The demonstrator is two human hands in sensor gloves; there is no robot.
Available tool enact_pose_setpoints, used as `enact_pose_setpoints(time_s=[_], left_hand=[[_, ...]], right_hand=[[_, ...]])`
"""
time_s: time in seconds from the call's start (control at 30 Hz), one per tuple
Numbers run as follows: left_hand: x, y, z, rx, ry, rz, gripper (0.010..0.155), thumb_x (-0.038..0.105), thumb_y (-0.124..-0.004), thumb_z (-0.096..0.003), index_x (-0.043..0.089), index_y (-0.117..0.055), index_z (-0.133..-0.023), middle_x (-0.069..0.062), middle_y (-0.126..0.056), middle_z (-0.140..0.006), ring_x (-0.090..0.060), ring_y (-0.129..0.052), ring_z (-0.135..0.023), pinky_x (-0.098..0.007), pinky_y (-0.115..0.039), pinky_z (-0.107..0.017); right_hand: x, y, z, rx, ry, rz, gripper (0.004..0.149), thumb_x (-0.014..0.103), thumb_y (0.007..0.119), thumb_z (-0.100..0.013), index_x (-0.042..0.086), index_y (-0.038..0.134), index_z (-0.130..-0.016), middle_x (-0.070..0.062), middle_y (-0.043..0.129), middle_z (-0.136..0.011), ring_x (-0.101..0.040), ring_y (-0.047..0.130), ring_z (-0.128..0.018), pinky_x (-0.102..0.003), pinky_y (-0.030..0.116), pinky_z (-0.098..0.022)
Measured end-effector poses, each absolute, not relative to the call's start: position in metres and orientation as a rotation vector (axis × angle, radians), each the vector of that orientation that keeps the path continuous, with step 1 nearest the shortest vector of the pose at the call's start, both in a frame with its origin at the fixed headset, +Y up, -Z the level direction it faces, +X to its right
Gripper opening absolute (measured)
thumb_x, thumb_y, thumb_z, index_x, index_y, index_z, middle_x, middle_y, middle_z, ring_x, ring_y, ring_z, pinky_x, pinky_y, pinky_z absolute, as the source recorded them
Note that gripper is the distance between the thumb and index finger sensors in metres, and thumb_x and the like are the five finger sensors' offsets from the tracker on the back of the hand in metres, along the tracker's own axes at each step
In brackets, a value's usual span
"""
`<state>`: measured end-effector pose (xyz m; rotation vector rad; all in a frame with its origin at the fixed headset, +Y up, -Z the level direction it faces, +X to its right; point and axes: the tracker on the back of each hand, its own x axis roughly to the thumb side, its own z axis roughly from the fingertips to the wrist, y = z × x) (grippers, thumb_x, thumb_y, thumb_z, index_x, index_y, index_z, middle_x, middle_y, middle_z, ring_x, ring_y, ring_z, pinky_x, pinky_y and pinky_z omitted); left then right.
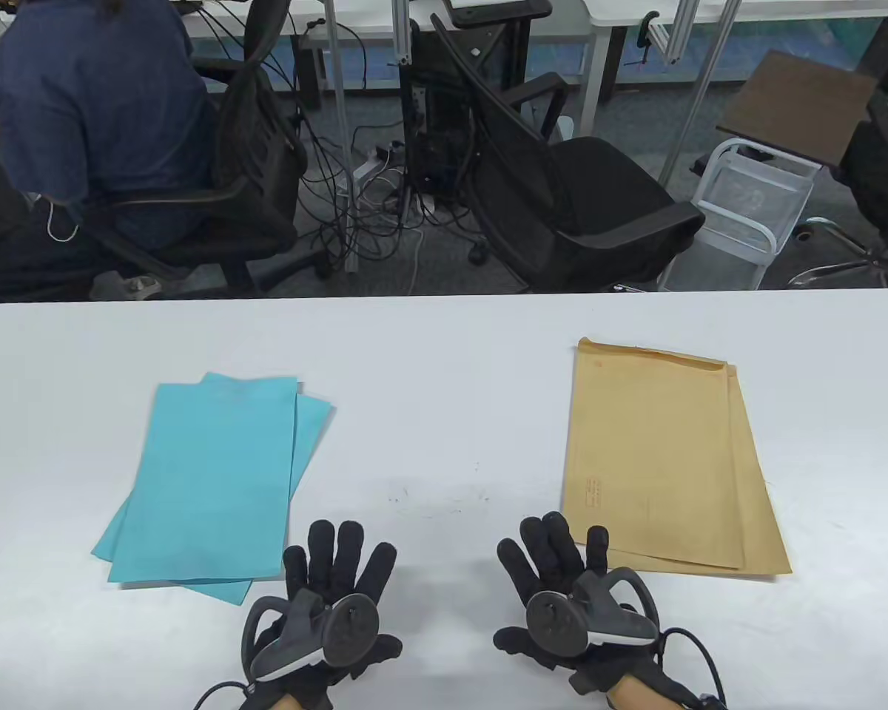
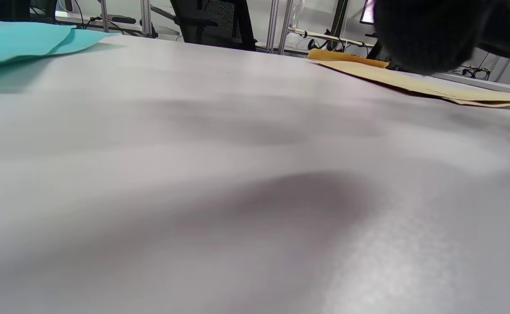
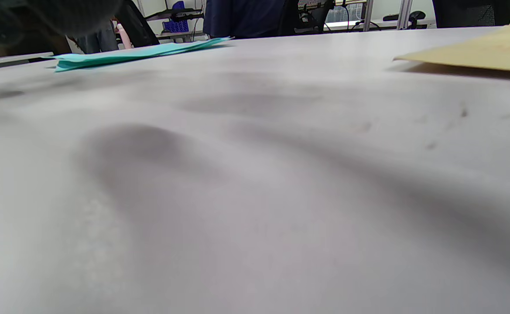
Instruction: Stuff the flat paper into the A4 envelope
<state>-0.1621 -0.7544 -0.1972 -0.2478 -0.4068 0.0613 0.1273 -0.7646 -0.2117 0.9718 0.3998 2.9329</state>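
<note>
A small stack of light blue paper sheets (image 1: 207, 481) lies flat on the left of the white table (image 1: 444, 370); it also shows in the left wrist view (image 2: 15, 41) and the right wrist view (image 3: 137, 53). A stack of tan A4 envelopes (image 1: 662, 458) lies flat on the right, also in the left wrist view (image 2: 412, 80) and the right wrist view (image 3: 486, 54). My left hand (image 1: 340, 555) rests flat on the table with fingers spread, empty, just right of the paper's near corner. My right hand (image 1: 555, 551) rests flat and spread, empty, its fingers at the envelopes' near left corner.
Beyond the table's far edge stand black office chairs (image 1: 562, 185), a seated person in a blue shirt (image 1: 96, 111), floor cables and a white wire basket (image 1: 755, 207). Bare table lies between the paper and the envelopes.
</note>
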Motion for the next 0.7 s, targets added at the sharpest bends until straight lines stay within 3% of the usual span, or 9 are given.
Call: enact_pose_setpoints(time_s=[0.7], left_hand=[[-0.1630,-0.7532,-0.1984,-0.240,-0.394,0.057,0.104,0.068,-0.073,-0.0391,0.029,-0.010,-0.112,-0.017,0.013,-0.111,-0.053,0.013,-0.100,-0.076,-0.014,-0.071]], right_hand=[[0.1339,-0.7655,-0.2160,0.888,0.419,2.931,0.101,0.065,0.059,-0.057,0.012,-0.013,-0.104,-0.028,-0.020,-0.103,-0.055,-0.019,-0.092,-0.081,-0.006,-0.050]])
